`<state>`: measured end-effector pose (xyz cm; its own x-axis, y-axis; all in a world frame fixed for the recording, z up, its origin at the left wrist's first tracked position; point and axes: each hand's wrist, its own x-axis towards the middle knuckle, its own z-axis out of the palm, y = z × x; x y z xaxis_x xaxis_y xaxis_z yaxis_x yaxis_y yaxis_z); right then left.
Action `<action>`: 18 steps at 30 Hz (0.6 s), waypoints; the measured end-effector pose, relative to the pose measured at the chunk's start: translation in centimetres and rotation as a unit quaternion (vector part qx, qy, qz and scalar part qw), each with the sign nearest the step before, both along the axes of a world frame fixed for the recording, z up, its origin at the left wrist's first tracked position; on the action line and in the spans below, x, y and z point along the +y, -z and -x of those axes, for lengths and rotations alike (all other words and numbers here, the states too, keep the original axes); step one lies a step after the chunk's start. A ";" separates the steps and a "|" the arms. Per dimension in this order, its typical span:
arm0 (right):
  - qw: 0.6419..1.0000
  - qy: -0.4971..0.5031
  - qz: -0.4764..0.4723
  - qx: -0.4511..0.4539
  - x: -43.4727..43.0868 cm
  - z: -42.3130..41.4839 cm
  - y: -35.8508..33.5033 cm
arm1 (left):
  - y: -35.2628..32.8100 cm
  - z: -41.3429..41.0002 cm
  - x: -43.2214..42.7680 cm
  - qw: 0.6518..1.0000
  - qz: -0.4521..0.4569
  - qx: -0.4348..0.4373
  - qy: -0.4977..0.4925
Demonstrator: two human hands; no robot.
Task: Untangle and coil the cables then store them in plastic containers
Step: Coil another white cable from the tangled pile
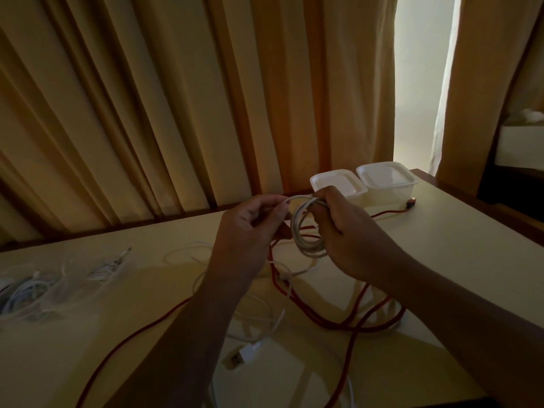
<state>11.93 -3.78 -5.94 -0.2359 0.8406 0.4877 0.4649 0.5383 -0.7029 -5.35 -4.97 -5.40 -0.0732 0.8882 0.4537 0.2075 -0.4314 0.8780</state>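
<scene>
White cable coil [306, 237]: you held it above the surface [441, 260], only partly wound.
Right hand [350, 231]: fingers clamped round the loops.
Left hand [250, 228]: fingers pinched the feeding strand.
Red cable [323, 318]: lay tangled and uncoiled on the surface.
Lidded containers [388, 178]: stood closed at the far edge.
Progress: judged about midway; coiling and storing remained.

Dim, warm room; daylight glares through the curtain gap [421, 83] at one o'clock, forearms shadow the tabletop [441, 245], edges bow.
</scene>
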 end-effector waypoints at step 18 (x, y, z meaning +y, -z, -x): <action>0.998 0.028 -0.052 -0.003 -0.3 0.9 0.0 | -0.1 0.6 0.7 0.938 0.237 -0.180 0.175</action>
